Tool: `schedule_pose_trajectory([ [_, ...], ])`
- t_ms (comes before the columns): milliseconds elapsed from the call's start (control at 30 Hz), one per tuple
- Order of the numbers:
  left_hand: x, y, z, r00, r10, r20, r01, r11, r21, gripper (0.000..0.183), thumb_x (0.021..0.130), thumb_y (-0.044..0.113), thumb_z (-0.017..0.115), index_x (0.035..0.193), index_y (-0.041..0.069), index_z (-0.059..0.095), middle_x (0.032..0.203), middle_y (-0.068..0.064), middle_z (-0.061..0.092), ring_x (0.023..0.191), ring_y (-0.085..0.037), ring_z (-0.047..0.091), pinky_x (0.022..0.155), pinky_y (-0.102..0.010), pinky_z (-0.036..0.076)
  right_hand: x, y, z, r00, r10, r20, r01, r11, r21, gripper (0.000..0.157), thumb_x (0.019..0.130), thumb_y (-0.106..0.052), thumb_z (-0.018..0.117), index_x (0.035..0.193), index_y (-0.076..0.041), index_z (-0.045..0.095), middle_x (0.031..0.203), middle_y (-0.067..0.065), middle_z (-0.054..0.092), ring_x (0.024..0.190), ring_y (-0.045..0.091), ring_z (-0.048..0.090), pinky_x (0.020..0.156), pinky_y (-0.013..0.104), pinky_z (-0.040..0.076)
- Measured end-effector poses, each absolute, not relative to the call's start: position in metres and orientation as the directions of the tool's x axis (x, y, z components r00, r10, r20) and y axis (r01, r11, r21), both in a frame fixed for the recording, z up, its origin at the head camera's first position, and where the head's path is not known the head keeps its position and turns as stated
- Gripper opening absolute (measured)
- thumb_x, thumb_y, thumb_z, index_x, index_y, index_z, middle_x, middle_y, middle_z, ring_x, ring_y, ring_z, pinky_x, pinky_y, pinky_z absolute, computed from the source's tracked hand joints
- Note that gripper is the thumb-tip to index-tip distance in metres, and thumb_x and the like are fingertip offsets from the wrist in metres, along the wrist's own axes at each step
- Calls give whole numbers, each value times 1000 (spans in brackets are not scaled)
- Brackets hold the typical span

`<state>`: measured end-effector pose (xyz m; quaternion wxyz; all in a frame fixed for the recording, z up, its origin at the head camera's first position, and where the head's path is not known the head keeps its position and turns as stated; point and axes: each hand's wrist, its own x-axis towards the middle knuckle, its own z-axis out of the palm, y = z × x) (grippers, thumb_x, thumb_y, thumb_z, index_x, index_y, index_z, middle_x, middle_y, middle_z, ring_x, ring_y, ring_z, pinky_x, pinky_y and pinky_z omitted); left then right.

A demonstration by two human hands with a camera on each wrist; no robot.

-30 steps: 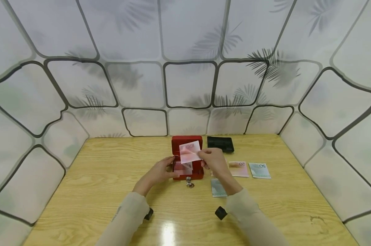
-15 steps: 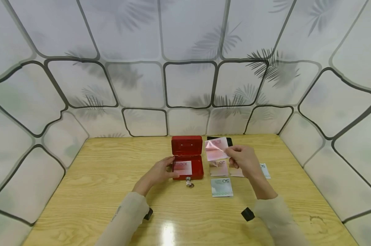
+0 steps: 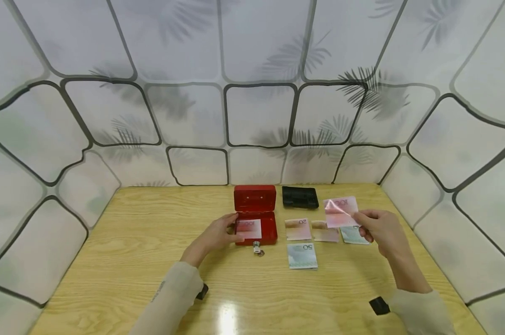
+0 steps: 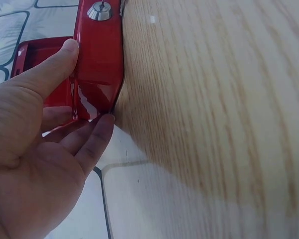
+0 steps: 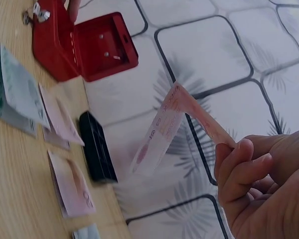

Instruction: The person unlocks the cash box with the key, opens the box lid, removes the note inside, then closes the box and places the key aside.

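Wood-grain tabletop (image 3: pixel 160 288) occupies the foreground and reflects a bright light at its near side. Nearest among the laid-out items is a blue-green 50 note (image 3: pixel 302 256), folded and standing slightly apart at the crease. Level with it, a silver lock (image 3: pixel 257 246), keys attached, projects from the front of the red cash box (image 3: pixel 270 228). The left hand (image 3: pixel 218 232) braces the box at its left wall, fingers bent, thumb at the rim, and has not shifted. One pink note (image 3: pixel 249 229) lies inside the box. Right of the box, a 20 note (image 3: pixel 298 230), a tan-pink note (image 3: pixel 325 231) and a second blue-green note (image 3: pixel 355 235) form a row. Change: the right hand (image 3: pixel 380 228) has travelled rightward from above the box to the far end of this row. In judgement, removal from the box is complete for this piece, and placement is pending. The held 100 note (image 3: pixel 339 211) extends leftward from the pinched thumb and fingers, gripped at one edge, folded, raised off the table; in the head view it overlaps the row's right end. Beyond lie the box's raised lid and, beside it, a black tray (image 3: pixel 300 197); a patterned backdrop (image 3: pixel 258 114) closes the rear.
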<state>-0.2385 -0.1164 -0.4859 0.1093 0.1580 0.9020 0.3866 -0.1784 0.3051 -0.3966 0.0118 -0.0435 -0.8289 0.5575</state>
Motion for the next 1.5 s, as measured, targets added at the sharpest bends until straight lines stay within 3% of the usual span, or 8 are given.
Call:
schedule_pose_trajectory([
  [267,-237,-116,-485,-926,369,-79,188,632,752,81,91,23,82,156,-3,40,161,-18,40,141,-34,46,114,-50,40,-165,336,-407,-992,124,-33,85,434,-897,31,104,-20,65,108,11,68,62,-3,59,51,6,50,48,21,46],
  [733,-237,-116,-486,-929,363,-75,191,640,744,82,91,23,83,156,-3,40,160,-20,40,144,-35,43,115,-49,39,-154,338,-444,-983,82,-165,184,463,-867,37,104,-18,64,118,16,65,67,2,60,57,9,51,50,22,44],
  [1233,-237,-116,-486,-930,360,-78,186,642,744,81,91,22,82,156,-3,41,161,-20,39,145,-36,40,116,-50,37,-153,312,-483,-972,96,-215,234,466,-853,21,96,-8,69,98,12,73,58,4,60,54,10,53,47,20,41],
  [1500,-237,-116,-486,-929,361,-81,183,639,747,81,91,23,82,156,-2,40,160,-19,40,145,-36,41,117,-50,37,-151,305,-491,-971,113,-213,240,489,-838,22,95,-10,70,97,12,74,57,4,60,52,11,53,47,21,43],
])
